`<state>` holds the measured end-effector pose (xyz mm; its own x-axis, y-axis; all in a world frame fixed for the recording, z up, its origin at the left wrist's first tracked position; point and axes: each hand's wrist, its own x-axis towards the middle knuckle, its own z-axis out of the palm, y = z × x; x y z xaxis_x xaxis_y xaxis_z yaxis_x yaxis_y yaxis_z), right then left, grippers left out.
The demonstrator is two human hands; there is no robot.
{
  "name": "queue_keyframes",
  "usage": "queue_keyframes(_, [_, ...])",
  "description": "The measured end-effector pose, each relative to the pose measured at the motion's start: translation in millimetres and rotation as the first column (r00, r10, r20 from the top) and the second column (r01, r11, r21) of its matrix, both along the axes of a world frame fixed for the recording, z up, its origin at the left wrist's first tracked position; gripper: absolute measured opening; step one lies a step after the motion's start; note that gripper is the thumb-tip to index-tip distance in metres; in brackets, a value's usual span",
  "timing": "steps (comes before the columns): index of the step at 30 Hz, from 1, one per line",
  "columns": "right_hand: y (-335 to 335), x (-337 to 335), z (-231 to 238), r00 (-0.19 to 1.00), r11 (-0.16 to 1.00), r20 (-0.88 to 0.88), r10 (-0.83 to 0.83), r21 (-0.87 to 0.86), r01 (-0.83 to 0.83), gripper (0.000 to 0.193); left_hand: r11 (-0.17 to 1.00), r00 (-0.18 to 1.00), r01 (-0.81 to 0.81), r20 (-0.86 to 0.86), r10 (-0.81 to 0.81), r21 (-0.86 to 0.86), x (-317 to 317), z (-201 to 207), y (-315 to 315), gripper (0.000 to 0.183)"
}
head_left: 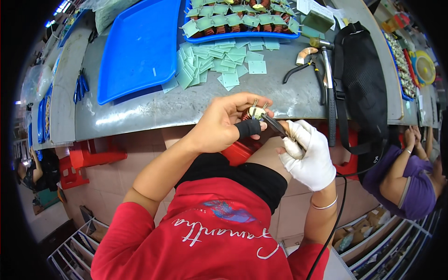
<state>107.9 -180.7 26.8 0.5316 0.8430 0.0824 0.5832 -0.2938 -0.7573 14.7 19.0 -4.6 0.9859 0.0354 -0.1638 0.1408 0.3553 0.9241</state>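
Note:
My left hand (212,123), with a black cover on the thumb, is closed around a small copper-wound coil (255,112) just off the table's front edge. Wire ends stick up from the coil. In a white glove, my right hand (313,156) grips dark pliers (274,125), whose jaws meet the coil near my left thumb. The glove hides most of the handles. Beyond my hands lies a loose pile of pale green square plates (212,60). Behind it, a blue tray (240,36) carries rows of copper coils topped with similar plates.
A second blue tray (140,51) lies at left, with blue-handled tools (81,87) beside it. At right are a hammer (328,84), black-handled pliers (319,77), a tape roll (305,55) and a black bag (368,79). Red stools (95,154) stand below; another person (401,179) sits at right.

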Motion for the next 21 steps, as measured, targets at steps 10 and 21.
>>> queue_keyframes(10, [-9,13,-20,0.995,0.992,-0.048,0.083,0.104,-0.078,0.042,0.995,0.983,-0.024,0.183,0.006,0.092,-4,-2,-6,0.046])
queue_keyframes(21, [-8,-8,-11,0.981,0.980,-0.028,-0.193,0.041,0.194,0.041,0.996,0.990,-0.088,0.108,0.088,-0.005,0,-1,-1,0.055])
